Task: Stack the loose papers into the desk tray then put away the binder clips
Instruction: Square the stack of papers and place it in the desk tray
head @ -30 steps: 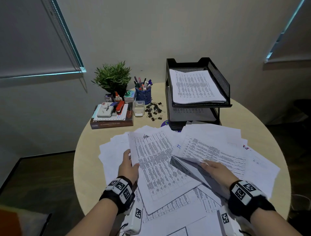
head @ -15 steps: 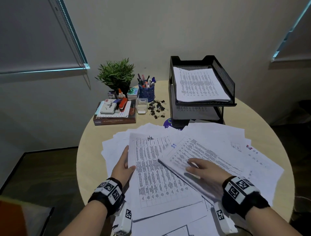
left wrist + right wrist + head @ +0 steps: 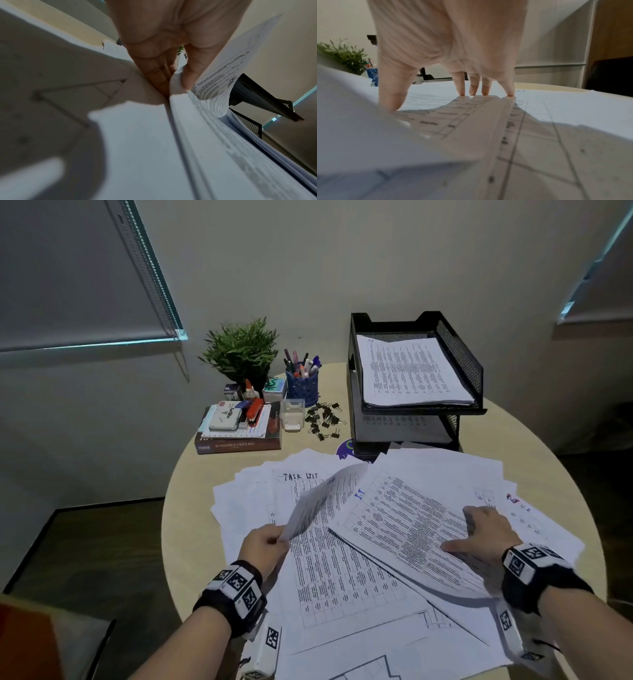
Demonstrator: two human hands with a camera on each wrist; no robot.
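Loose papers (image 3: 342, 570) lie fanned across the near half of the round worktop (image 3: 191, 508), just in front of the black desk tray (image 3: 459, 361), as I gather them for stacking. My left hand (image 3: 265, 546) pinches the edge of one printed sheet (image 3: 325, 498) between thumb and fingers and has it curled up off the pile, a grip the left wrist view shows plainly; my right hand (image 3: 486, 537) is released, its fingers straight and spread, the fingertips (image 3: 510, 93) pressing down on a slanted bundle of sheets (image 3: 404, 529) beside the lifted one. The tray's upper tier already carries a neat stack of printed pages (image 3: 411, 371), and more pages show in the tier beneath. To the tray's left, near its front corner, the binder clips (image 3: 323, 419) sit scattered on the worktop, untouched, next to a small clear box (image 3: 292, 414) that I judge to be their likely home. Farther left of the tray stand a blue pen cup (image 3: 303, 386), a potted plant (image 3: 241, 350) and a book (image 3: 238, 443) piled with small stationery. By my reading the paper step is under way and far from done, with most sheets not yet squared. The next move, I judge, calls for laying the lifted sheet onto the held bundle, squaring the edges with both hands, then carrying the lot forward to the tray without letting thin pages slide apart.
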